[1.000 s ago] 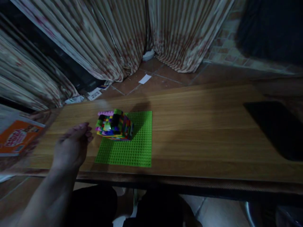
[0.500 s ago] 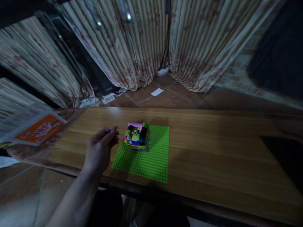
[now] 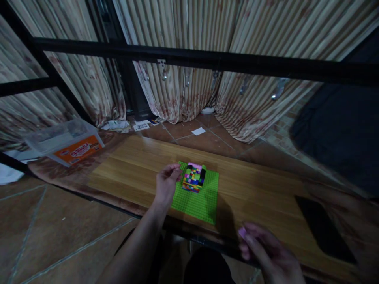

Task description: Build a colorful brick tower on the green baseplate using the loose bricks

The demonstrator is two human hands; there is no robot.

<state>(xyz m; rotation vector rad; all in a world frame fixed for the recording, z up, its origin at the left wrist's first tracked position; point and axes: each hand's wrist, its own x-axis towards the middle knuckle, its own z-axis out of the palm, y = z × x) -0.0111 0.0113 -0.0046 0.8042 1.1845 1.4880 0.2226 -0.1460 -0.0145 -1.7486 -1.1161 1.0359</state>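
A block-shaped model of many coloured toy bricks (image 3: 194, 177) stands on a green studded baseplate (image 3: 204, 205), with black, pink and green bricks along its top. Just left of the model, over the plate's left edge, is my left hand (image 3: 167, 181). Its thumb and fingers are pinched together, and whatever they hold, if anything, cannot be made out. My right hand (image 3: 269, 252) is at the table's front edge, right of the plate, and pinches a small pink toy brick (image 3: 242, 232) between thumb and fingers.
The plate lies on a long wooden table (image 3: 130, 161). A clear plastic box (image 3: 65, 138) with an orange label stands at its left end. To the right lies a flat black mat (image 3: 324, 228). A black metal bar (image 3: 189, 57) with hooks crosses above the table, before striped curtains (image 3: 177, 23).
My right hand has come into view at lower right with a pink brick. My left hand has moved closer to the model's left side. The view has shifted, showing the overhead bar.
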